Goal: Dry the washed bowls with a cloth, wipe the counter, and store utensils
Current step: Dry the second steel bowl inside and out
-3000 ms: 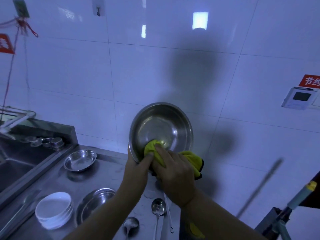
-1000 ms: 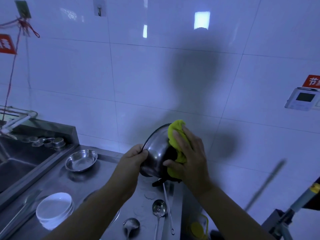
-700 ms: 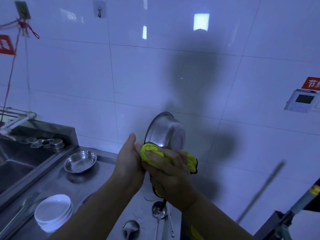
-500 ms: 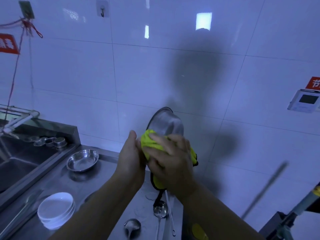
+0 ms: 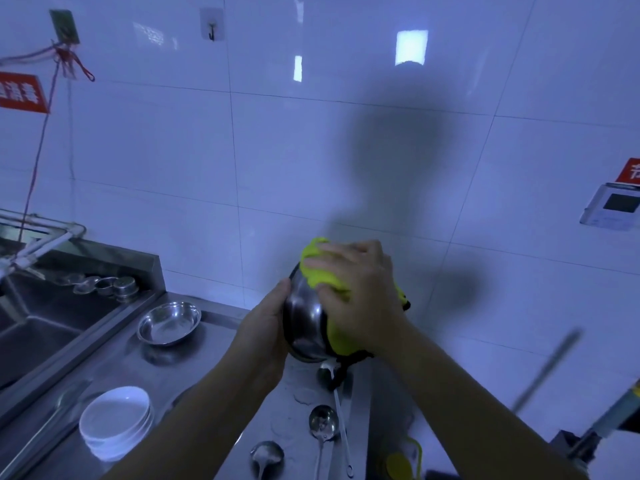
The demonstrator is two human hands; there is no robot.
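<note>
I hold a large steel bowl (image 5: 304, 323) up above the counter (image 5: 194, 379), its outer side turned toward me. My left hand (image 5: 266, 327) grips its left rim. My right hand (image 5: 360, 296) presses a yellow cloth (image 5: 320, 273) against the bowl's outside, fingers curled over the cloth. A smaller steel bowl (image 5: 169, 323) sits on the counter at the back. A stack of white bowls (image 5: 116, 422) stands near the front left. Two ladles (image 5: 322, 427) (image 5: 266, 455) lie on the counter below my arms.
A steel sink (image 5: 38, 327) is at the left, with small metal cups (image 5: 114, 286) on its back ledge. The tiled wall (image 5: 311, 150) rises straight behind the counter. The counter's right edge runs just under my right forearm. A mop handle (image 5: 547, 368) leans at the right.
The bowl has been turned over from inside-facing to outside-facing, and my right hand with the cloth has moved up onto the bowl's outer side.
</note>
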